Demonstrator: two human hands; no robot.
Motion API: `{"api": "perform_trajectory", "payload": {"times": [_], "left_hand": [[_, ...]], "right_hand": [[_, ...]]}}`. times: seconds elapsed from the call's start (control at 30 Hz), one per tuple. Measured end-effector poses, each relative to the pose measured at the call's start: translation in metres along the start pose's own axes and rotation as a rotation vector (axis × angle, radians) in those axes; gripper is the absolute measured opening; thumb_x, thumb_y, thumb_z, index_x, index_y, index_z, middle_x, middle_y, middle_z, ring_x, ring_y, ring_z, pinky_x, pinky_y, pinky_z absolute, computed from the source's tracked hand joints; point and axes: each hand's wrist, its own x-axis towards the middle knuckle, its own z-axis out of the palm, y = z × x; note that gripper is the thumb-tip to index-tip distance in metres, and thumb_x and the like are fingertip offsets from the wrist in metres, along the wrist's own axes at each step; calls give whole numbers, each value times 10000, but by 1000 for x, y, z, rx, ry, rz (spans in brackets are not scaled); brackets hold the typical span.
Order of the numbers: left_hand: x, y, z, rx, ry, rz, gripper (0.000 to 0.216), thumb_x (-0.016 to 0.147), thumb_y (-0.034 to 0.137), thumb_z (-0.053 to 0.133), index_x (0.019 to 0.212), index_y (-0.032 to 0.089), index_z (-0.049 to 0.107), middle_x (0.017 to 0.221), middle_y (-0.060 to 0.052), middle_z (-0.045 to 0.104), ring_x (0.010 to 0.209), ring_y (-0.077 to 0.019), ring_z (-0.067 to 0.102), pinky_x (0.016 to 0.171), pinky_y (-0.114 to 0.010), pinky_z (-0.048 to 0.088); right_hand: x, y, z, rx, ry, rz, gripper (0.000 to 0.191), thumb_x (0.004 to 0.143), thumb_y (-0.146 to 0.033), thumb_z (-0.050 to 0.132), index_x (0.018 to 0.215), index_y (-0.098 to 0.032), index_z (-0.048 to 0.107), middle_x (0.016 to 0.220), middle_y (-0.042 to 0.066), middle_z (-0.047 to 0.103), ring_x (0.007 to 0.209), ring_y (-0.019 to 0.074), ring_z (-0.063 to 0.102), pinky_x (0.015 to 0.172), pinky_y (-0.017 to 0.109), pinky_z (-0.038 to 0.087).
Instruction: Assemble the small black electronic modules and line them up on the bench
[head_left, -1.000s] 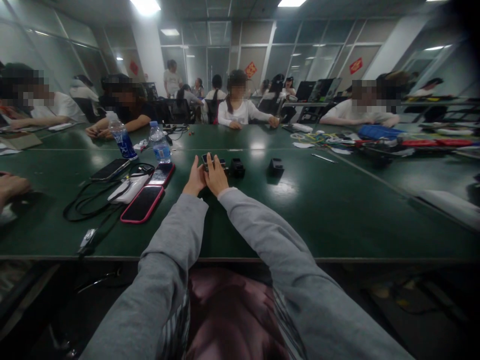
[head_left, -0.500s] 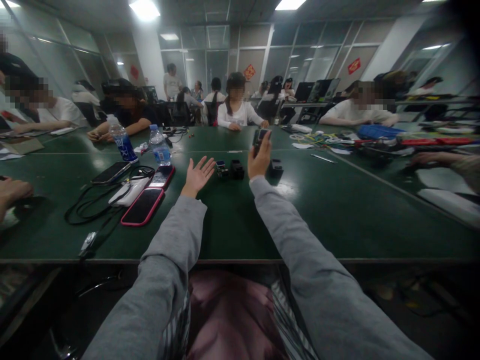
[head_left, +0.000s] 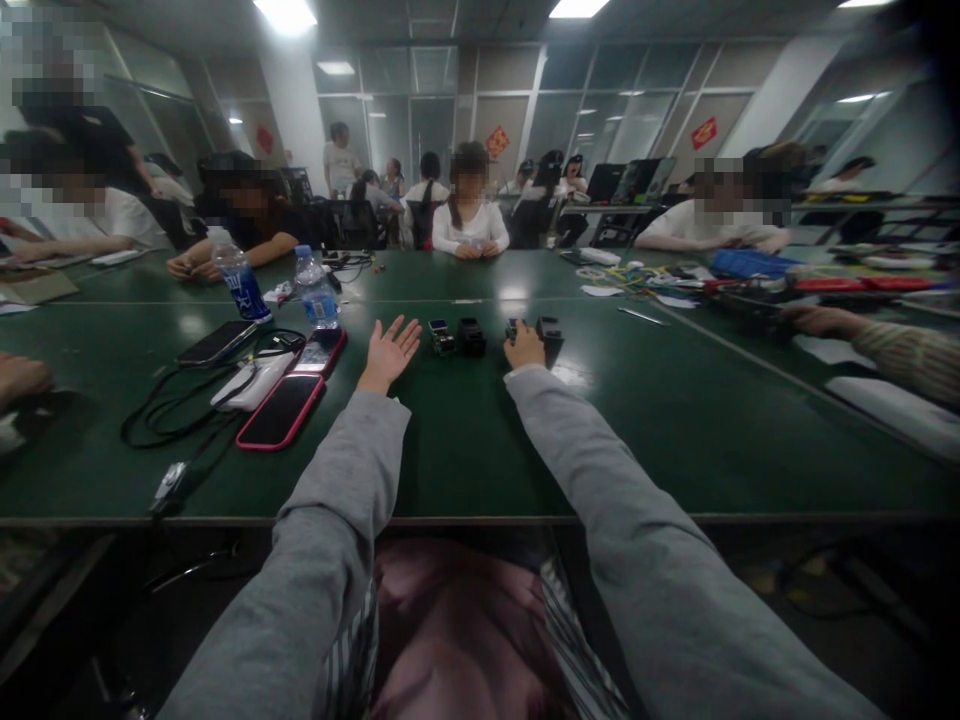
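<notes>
My left hand (head_left: pixel 391 353) lies palm up over the table, fingers spread, with nothing in it. Just to its right stands a small device with a screen and what looks like a bare circuit board (head_left: pixel 442 337), and beside that a small black box (head_left: pixel 471 337). My right hand (head_left: pixel 525 348) is down at the tabletop, its fingers curled round a second small screen device (head_left: pixel 514 327), which they mostly cover. Close against the right side of that hand is another black box (head_left: pixel 550 338).
Left of me lie a pink-cased phone (head_left: pixel 280 411), a second pink-edged phone (head_left: pixel 322 350), a dark phone (head_left: pixel 217 343), a white power bank (head_left: pixel 253 382) with cables and two bottles (head_left: pixel 316 292). Wires and a blue tray (head_left: pixel 754 264) are at right. Several people sit around the green table (head_left: pixel 465 440).
My right hand has come down from above the table to its surface with the small screen device. My left hand has barely moved. The person opposite has drawn their hands together.
</notes>
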Motion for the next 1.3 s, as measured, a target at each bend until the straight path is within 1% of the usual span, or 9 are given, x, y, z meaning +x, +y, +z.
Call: {"api": "perform_trajectory", "payload": {"times": [0.23,0.73,0.8,0.9,0.97,1.0,1.07,1.17,1.3], "left_hand": [[-2,0,2,30,5,-3,497,963,551,324,1315,280,547,1314,-70,640,1229,-200,592,1014,-378,448],[3,-2,-5,21,10,-8,446,960,517,366,1301,292,545,1314,-58,644,1212,-194,604,1005,-377,452],[4,-3,-5,27,11,-10,434,959,504,380,1292,285,551,1311,-60,646,1199,-188,612,994,-361,462],[4,-2,-3,63,112,26,393,954,445,427,1294,290,550,1266,-54,669,1143,-174,640,971,-338,477],[2,0,0,166,283,136,355,946,345,450,1284,315,555,1231,-21,681,1128,-146,642,980,-310,472],[0,1,2,248,370,220,348,936,287,454,1261,328,569,1231,0,676,1155,-134,625,1003,-299,458],[-5,2,3,446,437,382,317,905,214,473,1160,321,629,1292,13,637,1296,-155,524,1081,-316,406],[-10,-2,0,745,376,497,266,868,172,515,1064,258,673,1439,-45,521,1474,-248,270,1201,-418,245],[-6,-17,-16,1058,208,372,317,830,166,575,1130,235,655,1570,-71,351,1527,-264,65,1229,-499,-14]], "right_hand": [[-4,-4,1,-23,-27,-76,637,940,-314,423,1524,-94,295,1325,231,474,1135,310,575,961,411,463],[-4,-4,8,9,3,-177,589,984,-439,388,1482,-124,370,1297,194,496,1174,296,533,979,397,446],[-4,-5,3,14,54,-194,582,991,-428,367,1484,-119,358,1307,194,484,1194,288,509,984,398,439],[-3,2,-10,12,298,-158,533,1010,-340,259,1495,-130,328,1359,194,432,1278,275,420,1029,425,394],[0,12,-17,-5,441,-64,522,1001,-289,229,1493,-144,325,1372,197,407,1304,281,376,1044,459,363],[2,19,-19,-13,471,-12,522,996,-288,236,1490,-147,327,1368,200,403,1301,288,372,1041,472,356],[6,34,-18,-15,463,72,524,995,-334,264,1478,-148,345,1349,207,409,1276,299,388,1026,481,357],[13,50,-9,-14,379,127,551,993,-434,310,1455,-143,384,1339,218,422,1250,309,415,1012,475,367],[19,58,4,-34,263,151,655,939,-458,466,1478,-107,339,1348,232,431,1237,315,443,1007,441,381]]}}
